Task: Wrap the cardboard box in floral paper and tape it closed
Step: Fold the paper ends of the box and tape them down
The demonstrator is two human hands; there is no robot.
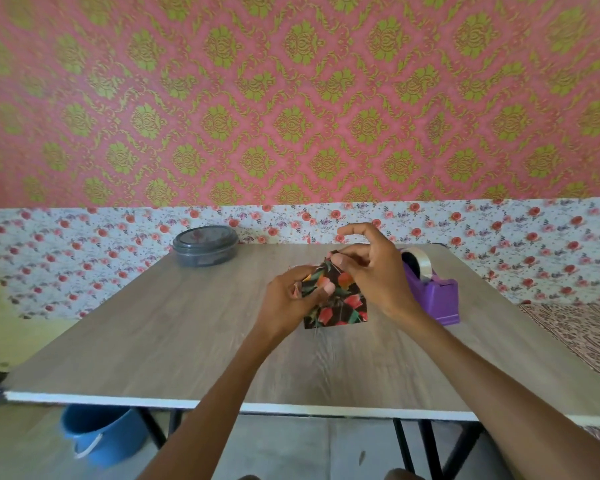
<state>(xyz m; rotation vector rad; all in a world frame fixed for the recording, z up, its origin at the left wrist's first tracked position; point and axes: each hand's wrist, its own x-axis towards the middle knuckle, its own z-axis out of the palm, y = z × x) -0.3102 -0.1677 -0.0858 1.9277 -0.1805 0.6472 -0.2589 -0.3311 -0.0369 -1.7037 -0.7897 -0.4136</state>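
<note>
A small box covered in dark floral paper (340, 303) stands tilted on the wooden table (153, 341), near its middle. My left hand (288, 299) grips the box's left side, thumb pressed on the front face. My right hand (371, 268) is at the box's top corner, thumb and fingers pinching the paper there while the index finger sticks up. The cardboard itself is hidden under the paper. A purple tape dispenser (433, 292) with a roll of clear tape stands just right of the box, partly behind my right hand.
A round grey lidded container (205, 245) sits at the table's far left. A blue bucket (101, 434) stands on the floor under the table's front left edge. Floral cloth and patterned wall lie behind the table; a patterned mat is at the right.
</note>
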